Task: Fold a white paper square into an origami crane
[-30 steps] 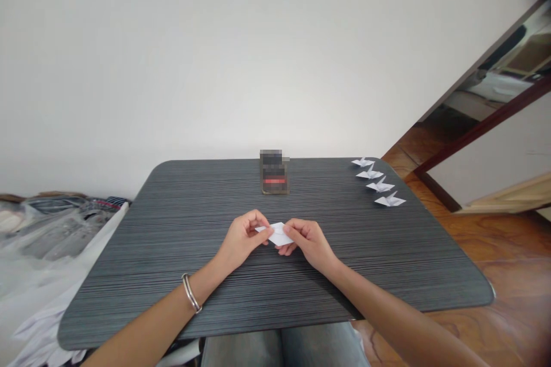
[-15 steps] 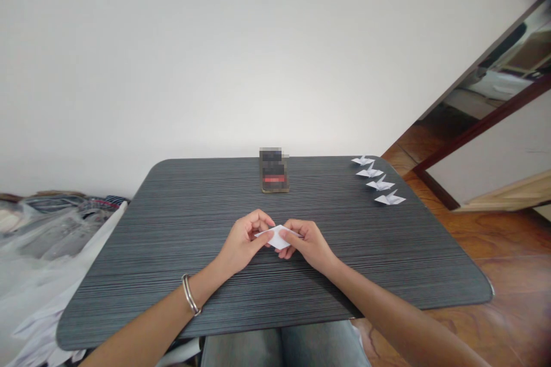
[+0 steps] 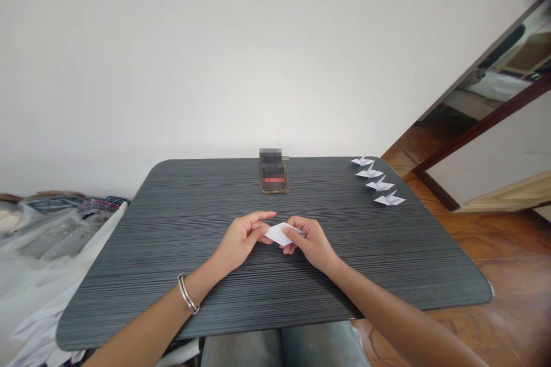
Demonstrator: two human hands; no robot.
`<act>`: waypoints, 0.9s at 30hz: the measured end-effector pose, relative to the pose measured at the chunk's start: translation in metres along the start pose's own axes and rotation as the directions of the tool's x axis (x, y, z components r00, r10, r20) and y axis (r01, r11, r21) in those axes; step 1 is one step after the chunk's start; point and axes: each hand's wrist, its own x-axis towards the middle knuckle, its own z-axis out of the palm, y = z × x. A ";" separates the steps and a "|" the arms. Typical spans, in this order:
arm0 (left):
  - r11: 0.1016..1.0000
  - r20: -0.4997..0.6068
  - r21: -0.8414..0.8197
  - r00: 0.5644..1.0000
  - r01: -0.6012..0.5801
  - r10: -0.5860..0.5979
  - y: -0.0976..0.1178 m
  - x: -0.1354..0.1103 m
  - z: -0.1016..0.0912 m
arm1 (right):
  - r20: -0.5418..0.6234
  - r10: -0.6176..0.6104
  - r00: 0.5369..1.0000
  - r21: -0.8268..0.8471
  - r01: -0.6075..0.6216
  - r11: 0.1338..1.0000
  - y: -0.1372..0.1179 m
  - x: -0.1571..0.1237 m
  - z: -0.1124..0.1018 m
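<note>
White folded paper (image 3: 276, 234) is pinched between thumb and fingers of the right hand (image 3: 313, 242) over the dark table (image 3: 193, 200); the left hand (image 3: 240, 239) touches its left corner, but whether those fingertips grip it I cannot tell. A silver bracelet (image 3: 185, 293) circles the left wrist (image 3: 202, 284); four paper cranes (image 3: 380, 185) line the table's far right.

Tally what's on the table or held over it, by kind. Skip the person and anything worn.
Folded paper, held: 1
Paper cranes: 4
Pixelated item: 1
Total: 6
</note>
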 end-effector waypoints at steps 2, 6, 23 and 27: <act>1.000 0.025 -0.030 1.000 0.002 -0.001 0.001 0.000 -0.002 | -0.006 0.001 1.000 -0.001 -0.001 1.000 0.000 0.000 0.000; 0.994 0.039 -0.111 0.999 0.005 -0.001 0.000 0.000 -0.006 | -0.019 0.002 1.000 0.009 -0.002 1.000 0.000 0.000 -0.001; 0.995 0.066 -0.045 0.994 0.087 -0.084 -0.001 0.002 -0.009 | -0.051 -0.022 0.998 -0.023 0.021 1.000 -0.003 -0.002 -0.001; 0.994 0.086 -0.046 0.991 0.103 -0.099 0.002 0.000 -0.009 | -0.040 -0.031 0.999 -0.034 0.030 0.999 -0.003 -0.003 -0.002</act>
